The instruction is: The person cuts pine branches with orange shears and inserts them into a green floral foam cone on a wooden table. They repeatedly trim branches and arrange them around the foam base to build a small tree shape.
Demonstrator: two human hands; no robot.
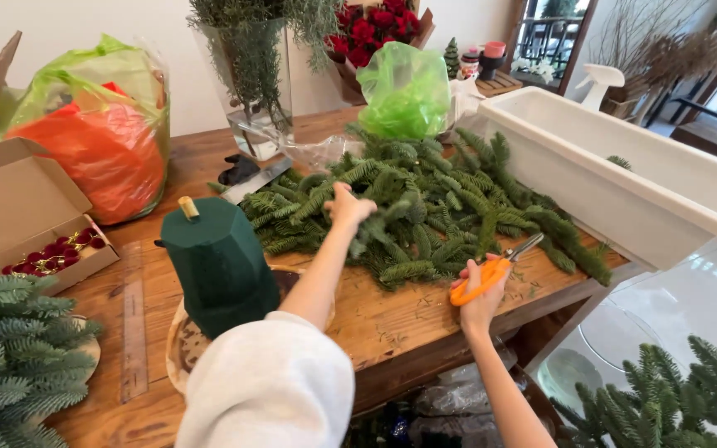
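Note:
My left hand reaches forward into a pile of green fir branches on the wooden table and closes on a sprig there. My right hand rests at the table's front edge, holding orange-handled scissors with the blades pointing up to the right. A dark green floral foam cone with a short wooden stick on top stands on a round wooden base just left of my left arm.
A long white plastic trough sits at the right. Glass vase with greenery, green bag, red roses behind. Orange-green bag, cardboard box of red berries, wooden ruler and fir branches at left.

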